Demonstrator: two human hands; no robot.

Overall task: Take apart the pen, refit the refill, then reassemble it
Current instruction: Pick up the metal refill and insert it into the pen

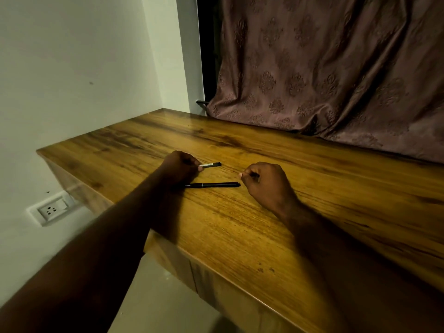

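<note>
1. The long black pen body point(212, 185) lies flat on the desk point(240, 224) in the middle of your working area. It runs from 9 to 3 o'clock, and neither hand touches it. Its 9 o'clock end runs into the shadow of your left forearm.
2. A short pen piece point(211, 164), pale with a dark tip, sits at 12 o'clock of that body, near it but apart. It points toward 3 o'clock out of your left hand point(179, 168), whose curled fingers and thumb grip its other end.
3. Your right hand point(265, 182) rests on the desk just off the 3 o'clock end of the long body, clear of it. Its fingers are curled with the thumb tip against the forefinger. I cannot tell whether it pinches something small.
4. With two separate parts showing, the taking apart looks begun, perhaps done. Whether the short piece is a cap or a front section is too small to tell.
5. No bare refill shows, so you cannot take the refit as done. By this reading, seating the refill and joining the parts remain.
6. Further out, a patterned curtain point(324, 68) hangs at 12 to 2 o'clock, and a wall socket point(51, 209) sits at 8 o'clock, below the desk edge.
</note>
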